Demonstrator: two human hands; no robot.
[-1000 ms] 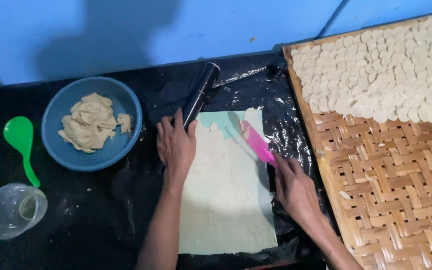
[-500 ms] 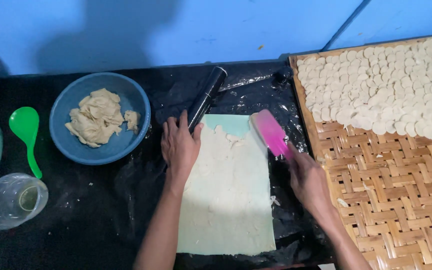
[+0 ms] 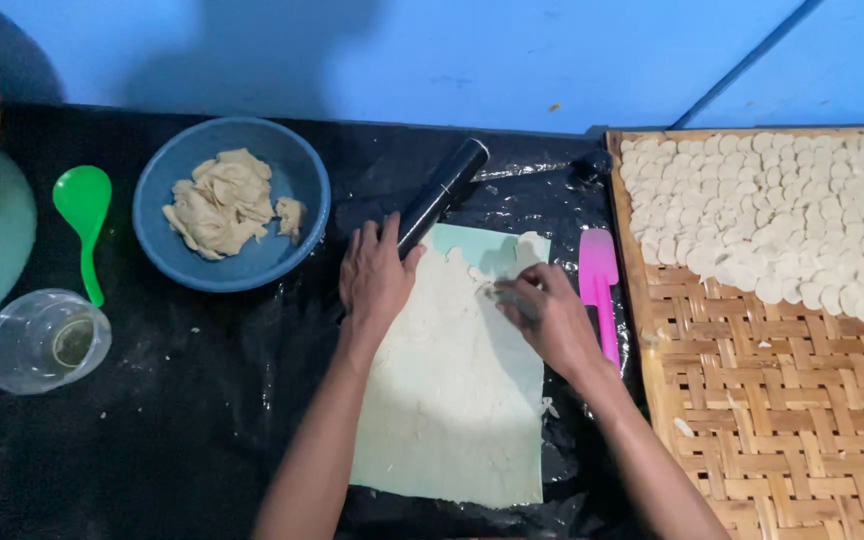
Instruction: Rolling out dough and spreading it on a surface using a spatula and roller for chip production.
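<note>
Working a thin, pale rolled-out dough sheet lying on a light green rectangular mat over black plastic sheeting; the step in hand appears to be picking a piece away from the sheet's ragged upper edge; the next move probably calls for a light lift at that edge while the sheet is pinned; left hand lies flat, fingers spread, palm down on the sheet's upper left corner, its fingertips touching a black cylindrical rolling pin; right hand rests on the upper right part, fingers curled together, seemingly pinching dough, though the contact is partly hidden; a pink flat scraper lies unheld just right of the right hand; further right, a woven bamboo tray bears small round dough discs; left of the left hand, a blue round bowl holds dough scraps.
</note>
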